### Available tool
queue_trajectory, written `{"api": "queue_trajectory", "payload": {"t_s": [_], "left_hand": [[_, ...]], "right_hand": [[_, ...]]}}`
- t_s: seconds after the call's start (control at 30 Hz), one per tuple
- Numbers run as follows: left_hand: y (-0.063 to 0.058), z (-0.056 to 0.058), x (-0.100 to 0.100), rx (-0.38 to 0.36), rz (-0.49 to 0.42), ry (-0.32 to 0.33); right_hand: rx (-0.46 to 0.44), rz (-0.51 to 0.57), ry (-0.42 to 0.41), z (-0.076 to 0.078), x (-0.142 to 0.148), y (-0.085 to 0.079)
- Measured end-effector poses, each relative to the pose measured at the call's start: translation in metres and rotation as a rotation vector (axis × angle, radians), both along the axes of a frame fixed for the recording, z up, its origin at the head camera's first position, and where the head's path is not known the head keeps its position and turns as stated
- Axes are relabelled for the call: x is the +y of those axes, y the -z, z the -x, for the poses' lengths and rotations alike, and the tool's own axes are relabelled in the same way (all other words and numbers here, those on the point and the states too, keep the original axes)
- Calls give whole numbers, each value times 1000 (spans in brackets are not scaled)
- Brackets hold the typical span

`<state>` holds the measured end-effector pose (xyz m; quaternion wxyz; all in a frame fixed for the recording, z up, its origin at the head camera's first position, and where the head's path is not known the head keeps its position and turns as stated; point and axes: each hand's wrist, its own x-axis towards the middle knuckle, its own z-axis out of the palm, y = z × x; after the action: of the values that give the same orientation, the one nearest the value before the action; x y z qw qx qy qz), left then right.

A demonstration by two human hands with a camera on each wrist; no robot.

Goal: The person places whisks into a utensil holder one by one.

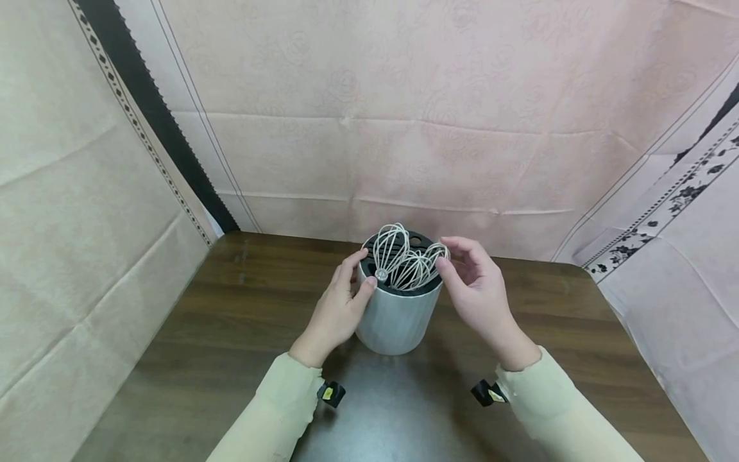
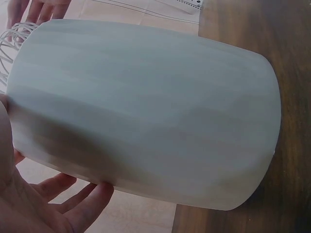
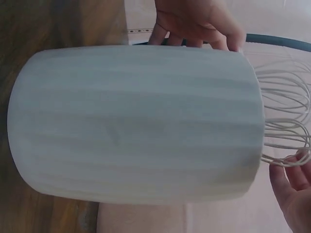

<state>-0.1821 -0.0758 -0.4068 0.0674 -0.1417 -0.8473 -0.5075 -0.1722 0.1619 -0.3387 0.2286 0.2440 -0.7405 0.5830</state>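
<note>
A pale grey-white ribbed utensil holder (image 1: pixel 397 325) stands upright on the table. Two wire whisks stick out of its black slotted top (image 1: pixel 419 240), wire heads up: one whisk (image 1: pixel 385 249) at the left, another whisk (image 1: pixel 417 269) leaning right. My left hand (image 1: pixel 335 314) grips the holder's upper left side, thumb near the front rim; in the left wrist view its fingers (image 2: pixel 92 204) curl along the wall. With thumb and fingertips, my right hand (image 1: pixel 482 292) pinches the right whisk's wires, as the right wrist view (image 3: pixel 291 158) also shows. The whisks' handles are hidden inside the holder.
The dark brown wooden table (image 1: pixel 260 308) has rounded far corners. Pale patterned cloth (image 1: pixel 404 160) hangs behind it, with more cloth at the left (image 1: pixel 86 256) and right (image 1: pixel 681 289). Small black devices (image 1: pixel 331 393) sit at both wrists.
</note>
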Motion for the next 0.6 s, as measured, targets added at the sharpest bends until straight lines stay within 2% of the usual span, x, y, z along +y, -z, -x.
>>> {"api": "queue_trajectory", "payload": {"t_s": [0.2,0.43,0.6], "left_hand": [[0,1,0,-2,2,-3],[1,2,1,5,2,1],[0,3,1,12,12,-13]], "right_hand": [[-31,-3,12,2,-10,0],[29,-10,49,-14,-8,-10],[16,-20,70,-19,3,-4]]}}
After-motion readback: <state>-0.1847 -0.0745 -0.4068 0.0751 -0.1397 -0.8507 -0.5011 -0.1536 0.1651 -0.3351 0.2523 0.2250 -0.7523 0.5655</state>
